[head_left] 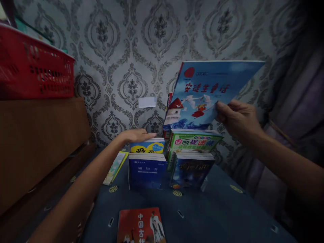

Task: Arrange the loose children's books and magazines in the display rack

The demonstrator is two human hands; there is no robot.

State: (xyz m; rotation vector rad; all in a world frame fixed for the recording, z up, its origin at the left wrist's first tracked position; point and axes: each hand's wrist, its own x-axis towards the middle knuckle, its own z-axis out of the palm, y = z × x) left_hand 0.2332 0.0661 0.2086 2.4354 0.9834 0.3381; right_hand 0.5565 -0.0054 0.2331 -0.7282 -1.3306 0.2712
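Observation:
My right hand [236, 116] pinches the right edge of a blue picture book [202, 91], thumb on its front cover. The book is raised above the right-hand row of standing books, where a green book [194, 141] stands behind a dark blue book [192, 172]. My left hand [139, 135] lies flat over the top of a blue and yellow book [146, 145], fingers stretched out. In front of that one stands a blue book [147, 172] with white print. Partly hidden behind the raised book is a red-edged book [167, 131].
A red book [141, 224] lies near the front on the dark blue cloth [207, 212]. A yellow-edged book [115, 168] leans at the left. A red basket [37, 64] sits on a brown cabinet [43, 141]. At the right hangs a curtain [283, 118].

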